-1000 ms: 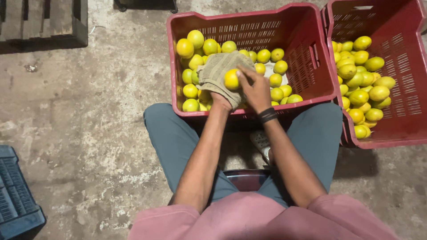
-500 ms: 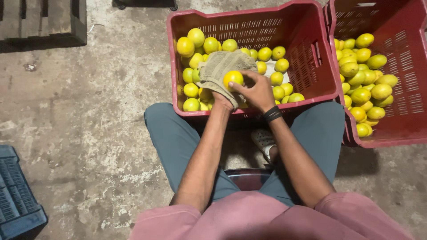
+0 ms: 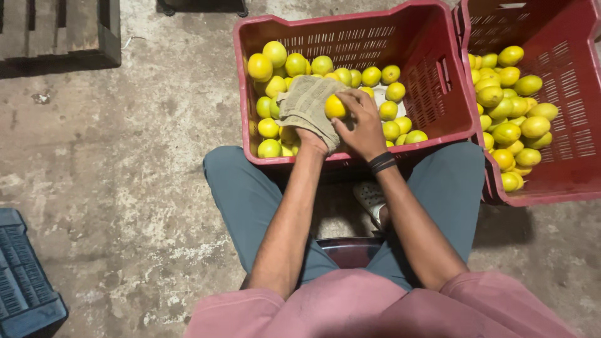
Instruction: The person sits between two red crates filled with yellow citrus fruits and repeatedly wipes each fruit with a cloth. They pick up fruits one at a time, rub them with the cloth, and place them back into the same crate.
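My left hand (image 3: 311, 128) is wrapped in a grey-green cloth (image 3: 305, 106) and cups a yellow round fruit (image 3: 334, 107) from the left. My right hand (image 3: 361, 125), with a dark band at the wrist, grips the same fruit from the right. Both hands hover over the near side of a red plastic crate (image 3: 438, 69) holding several yellow and yellow-green fruits (image 3: 275, 53). The left hand's fingers are hidden under the cloth.
A second red crate (image 3: 563, 181) with several yellow-green fruits stands at the right, touching the first. A dark blue crate (image 3: 25, 288) sits at the lower left and a dark wooden pallet (image 3: 62, 31) at the top left, on the stained concrete floor (image 3: 125, 175). My knees flank the crate.
The fruit has shifted slightly between the cloth and my right hand, whose fingers have turned around it. The crates have not moved.
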